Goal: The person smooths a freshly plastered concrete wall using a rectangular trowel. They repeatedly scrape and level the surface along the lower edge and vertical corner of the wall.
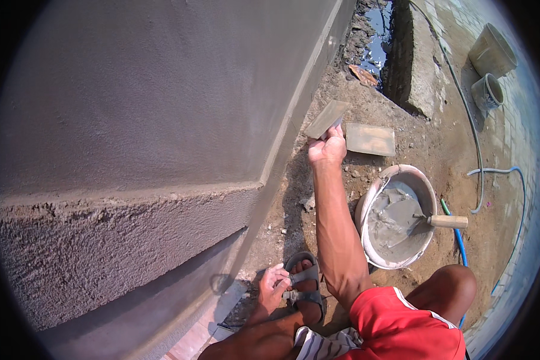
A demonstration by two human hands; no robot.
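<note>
My right hand (328,147), at the end of an outstretched arm, is closed round the handle of a plastering float (326,120) with a flat rectangular blade. The float is held just off the foot of the grey rendered wall (162,90); whether it touches the wall I cannot tell. Beside my sandalled foot (308,282), my left hand (273,285) hangs low with loosely curled fingers and nothing visible in it. A second rectangular board (371,139) lies on the ground right of the float. Nearer stands a bucket (427,186) of wet grey mortar (396,210), with a wooden-handled trowel (447,221) resting in it.
A rough ledge (132,240) juts from the wall at left. Beyond the float lie a water-filled trench (378,36) and a concrete block (419,72). Two buckets (491,51) stand far right. A grey hose (471,114) and a blue hose (460,246) cross the ground.
</note>
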